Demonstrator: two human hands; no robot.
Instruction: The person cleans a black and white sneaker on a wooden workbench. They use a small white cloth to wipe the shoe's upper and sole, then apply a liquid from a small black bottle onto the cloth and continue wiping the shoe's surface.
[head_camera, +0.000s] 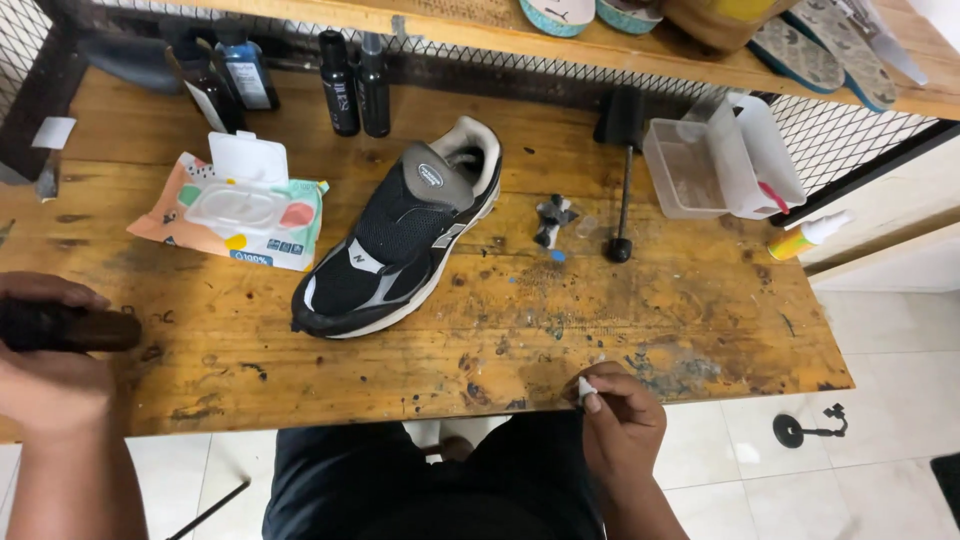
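One black sneaker (400, 240) lies untouched on table (620, 330). Left hand (45, 360) closed around dark brush (65, 328); right hand (620, 420) pinches small white bit (587, 388). Cleaning looks barely begun.

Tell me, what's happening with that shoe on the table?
A person sits at a worn wooden workbench. Their left hand holds a dark brush-like tool at the bench's left edge. Their right hand pinches a small white object at the front edge; what it is cannot be told. Nobody is touching the black sneaker, which lies in the middle with no laces. An open pack of wet wipes lies to its left, and dark bottles stand behind it.
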